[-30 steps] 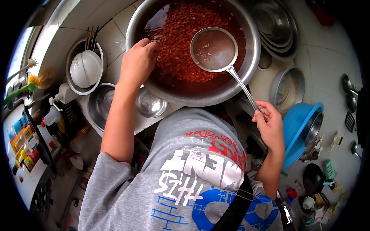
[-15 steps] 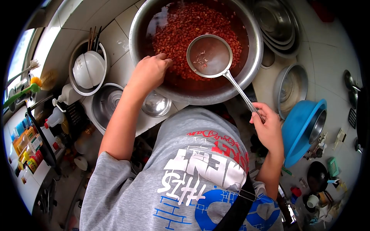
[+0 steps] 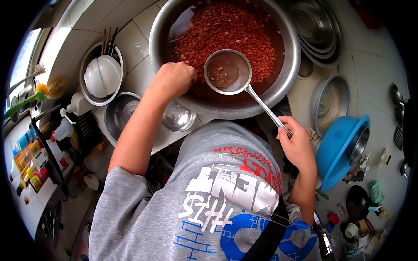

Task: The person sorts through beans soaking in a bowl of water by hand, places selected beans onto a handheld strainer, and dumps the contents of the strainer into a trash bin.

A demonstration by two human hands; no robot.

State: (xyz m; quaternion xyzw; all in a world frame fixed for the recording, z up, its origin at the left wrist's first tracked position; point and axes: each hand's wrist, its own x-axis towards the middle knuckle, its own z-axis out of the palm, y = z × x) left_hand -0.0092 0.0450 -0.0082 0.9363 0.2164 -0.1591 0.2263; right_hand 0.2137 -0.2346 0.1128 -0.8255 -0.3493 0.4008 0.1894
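Beans (image 3: 230,30), small and red, lie in dark red water in a big pot (image 3: 278,93). The pot is in front of the person, past the grey shirt (image 3: 165,204). A round scoop (image 3: 226,71) is over the near part of the beans. A few pale bits show in it. I cannot tell if its round part touches the water. Its long handle goes over the rim of the pot.

The right hand (image 3: 298,143) is outside the pot. Its fingers are closed around the end of the scoop's handle. The left hand (image 3: 174,78) is over the rim on the other side, near the scoop. Its fingers are bent in, and their tips are hidden. I cannot tell if they hold any beans.

A small shiny bowl (image 3: 178,116) sits just beside the pot, under the left arm. Next to it is a metal pan (image 3: 119,111). Farther to the left, a tub (image 3: 84,87) has white bowls (image 3: 102,75) and some sticks (image 3: 106,41) in it. On the right side are a stack of metal bowls (image 3: 310,24), a round pan (image 3: 328,104) and a blue tub (image 3: 335,152) tipped on its side.
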